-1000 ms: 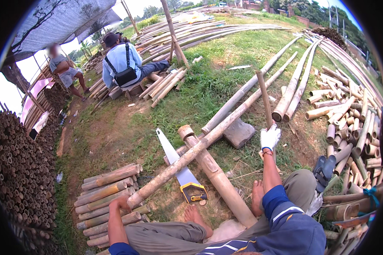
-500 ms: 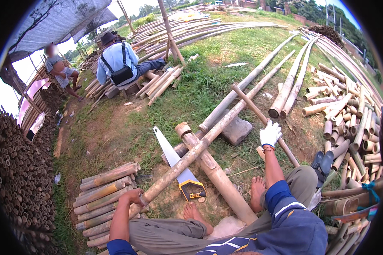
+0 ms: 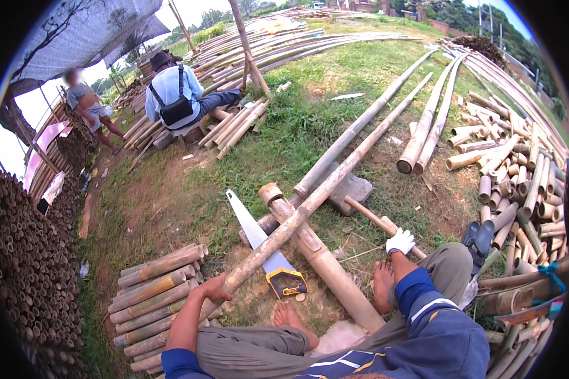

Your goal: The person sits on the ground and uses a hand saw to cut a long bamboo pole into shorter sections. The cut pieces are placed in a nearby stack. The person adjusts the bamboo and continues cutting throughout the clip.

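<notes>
My bare left hand closes around the near end of a long bamboo pole. The pole runs away to the upper right, across a thicker bamboo piece with a raised stub at its far end. Beneath the pole, a hand saw with a yellow-and-black handle lies on the ground. In its white glove, my right hand is on a slim wooden stick, beside my right knee. Its fingers lap over the stick, and the glove hides part of their grip.
Cut bamboo lengths lie stacked at left, beside a tall bamboo pile. More short pieces heap at right, near dark sandals. A stone block sits ahead. A person in light blue sits far left; another stands behind.
My right hand has come down toward my knee, and the stick has lowered with it. My left hand has shifted slightly forward and right at the pole's near end. The saw lies still.
</notes>
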Tool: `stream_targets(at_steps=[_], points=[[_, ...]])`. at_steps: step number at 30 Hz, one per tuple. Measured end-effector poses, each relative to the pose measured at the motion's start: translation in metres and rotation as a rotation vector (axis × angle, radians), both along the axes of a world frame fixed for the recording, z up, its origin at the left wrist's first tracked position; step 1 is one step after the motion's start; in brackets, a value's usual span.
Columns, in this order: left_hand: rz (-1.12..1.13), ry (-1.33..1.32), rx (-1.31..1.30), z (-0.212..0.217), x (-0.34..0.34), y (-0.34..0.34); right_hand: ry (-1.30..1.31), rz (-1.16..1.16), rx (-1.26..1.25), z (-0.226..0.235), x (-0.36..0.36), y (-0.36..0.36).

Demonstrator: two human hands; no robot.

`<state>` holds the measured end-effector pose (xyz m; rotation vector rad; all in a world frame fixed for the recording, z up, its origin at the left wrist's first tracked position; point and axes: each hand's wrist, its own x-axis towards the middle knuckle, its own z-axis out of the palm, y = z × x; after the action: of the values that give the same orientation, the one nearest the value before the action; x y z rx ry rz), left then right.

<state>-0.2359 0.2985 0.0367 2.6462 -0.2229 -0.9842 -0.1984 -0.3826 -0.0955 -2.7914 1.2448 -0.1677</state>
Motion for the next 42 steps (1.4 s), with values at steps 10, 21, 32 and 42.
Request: stream_targets(at_steps=[10, 21, 32, 42], points=[[0.014, 0.184, 0.173, -0.016, -0.048, 0.143, -0.142, 0.298, -0.026, -0.012, 0.011, 0.058], [0.096, 0.14, 0.271, 0.018, -0.07, 0.102, -0.493, 0.748, 0.415, 0.005, 0.016, 0.233], [0.174, 0.045, -0.13, 0.016, -0.027, 0.001, -0.473, 0.973, 0.309, 0.007, -0.017, 0.235], [0.086, 0.09, -0.261, -0.016, -0.024, -0.006, -0.448, 0.969, 0.284, 0.008, -0.015, 0.238]])
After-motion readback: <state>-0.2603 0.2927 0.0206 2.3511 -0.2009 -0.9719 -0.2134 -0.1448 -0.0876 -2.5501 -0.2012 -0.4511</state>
